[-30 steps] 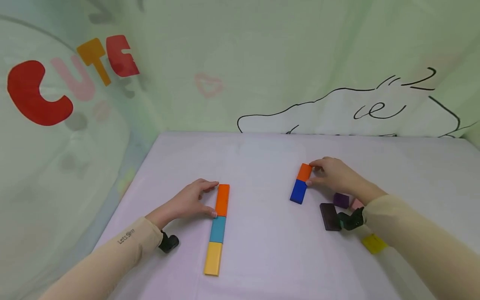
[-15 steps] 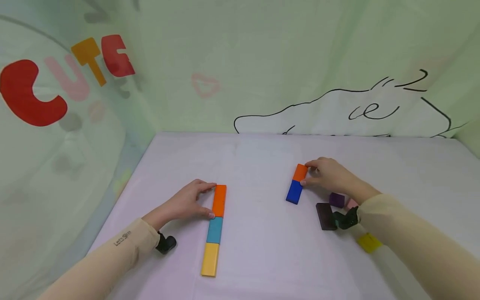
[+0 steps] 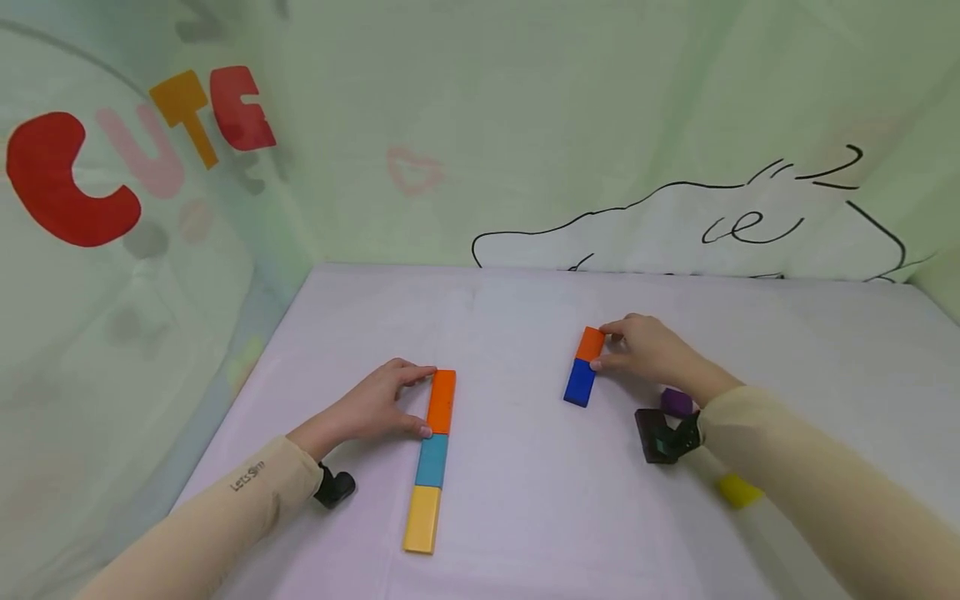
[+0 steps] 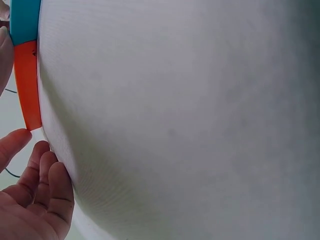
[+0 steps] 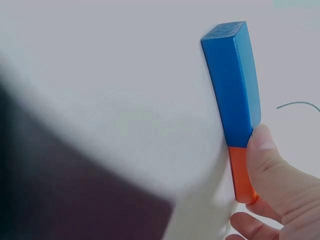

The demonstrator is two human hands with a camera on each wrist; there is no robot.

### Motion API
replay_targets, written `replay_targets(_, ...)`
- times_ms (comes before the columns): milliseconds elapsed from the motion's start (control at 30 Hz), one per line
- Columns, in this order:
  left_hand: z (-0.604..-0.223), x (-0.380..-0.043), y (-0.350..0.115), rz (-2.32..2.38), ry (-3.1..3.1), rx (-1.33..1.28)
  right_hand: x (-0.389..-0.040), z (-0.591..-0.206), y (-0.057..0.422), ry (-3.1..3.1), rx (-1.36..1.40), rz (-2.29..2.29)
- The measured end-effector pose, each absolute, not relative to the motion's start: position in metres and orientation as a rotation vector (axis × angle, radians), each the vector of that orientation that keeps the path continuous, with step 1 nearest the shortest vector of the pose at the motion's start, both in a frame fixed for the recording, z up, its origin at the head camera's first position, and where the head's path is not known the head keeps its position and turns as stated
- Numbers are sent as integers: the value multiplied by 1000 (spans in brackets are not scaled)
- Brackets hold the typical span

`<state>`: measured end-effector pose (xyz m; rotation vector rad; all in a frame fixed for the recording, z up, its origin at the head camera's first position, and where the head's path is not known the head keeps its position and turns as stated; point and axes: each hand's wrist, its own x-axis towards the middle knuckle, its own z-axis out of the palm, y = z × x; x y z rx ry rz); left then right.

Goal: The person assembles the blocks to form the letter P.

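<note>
At left on the table, a row of an orange block [image 3: 442, 402], a teal block [image 3: 432, 460] and a light yellow block [image 3: 422, 520] stands end to end. My left hand [image 3: 375, 408] holds the orange block from its left side, index fingertip at the far end and thumb near the teal joint. Farther right, a second orange block [image 3: 589, 342] meets a dark blue block [image 3: 580, 383] end to end. My right hand [image 3: 651, 352] grips that orange block, its thumb beside the joint with the blue block [image 5: 230, 90] in the right wrist view.
Close to the right wrist lie a dark brown block [image 3: 649, 437], a purple block [image 3: 677, 402] and a yellow block [image 3: 738, 492] partly hidden by the sleeve. A printed cloth wall [image 3: 525, 125] rises behind the white-covered table [image 3: 525, 500].
My right hand has slid its orange and blue pair leftward, nearer to the left row. The left hand and its row stay put. A pink block is now hidden behind the right arm.
</note>
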<state>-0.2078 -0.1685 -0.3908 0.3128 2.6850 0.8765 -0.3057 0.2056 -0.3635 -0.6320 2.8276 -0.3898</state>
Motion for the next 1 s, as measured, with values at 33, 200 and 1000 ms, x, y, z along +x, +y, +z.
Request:
replay_targets(33,-390,-207,-168,869,2690,321,-307,-364,202,2828,-646,-387)
replay_targets(200,-387,-205,-165,872,2694,340,-319,-361,180,2817,-711,-344)
replay_targets(1000,-368,-179,-115,863,2630,331,-329,-347,98,2712,-783,-316)
